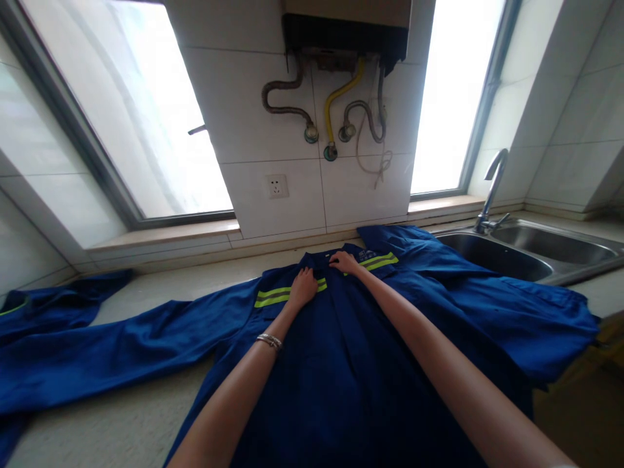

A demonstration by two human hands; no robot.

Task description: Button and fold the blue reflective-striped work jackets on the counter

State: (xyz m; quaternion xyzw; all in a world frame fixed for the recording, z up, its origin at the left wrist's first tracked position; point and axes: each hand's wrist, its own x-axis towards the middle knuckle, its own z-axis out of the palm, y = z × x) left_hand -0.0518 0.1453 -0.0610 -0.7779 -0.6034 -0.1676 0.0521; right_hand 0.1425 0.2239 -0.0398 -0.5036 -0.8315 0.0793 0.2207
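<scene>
A blue work jacket (351, 364) with yellow reflective stripes (273, 296) lies spread flat on the countertop (121, 416), collar away from me. My left hand (303, 286), with a bracelet at the wrist, rests on the chest just below the collar, fingers curled down onto the cloth. My right hand (344, 262) pinches the fabric at the collar edge. The jacket's left sleeve (97, 351) stretches far out to the left. Its right sleeve (526, 312) lies toward the sink.
A steel double sink (526, 250) with a tap (492, 188) sits at the right. A tiled wall holds a socket (277, 186), hoses and a water heater (346, 29). Windows flank the wall. The counter's edge drops off at the lower right.
</scene>
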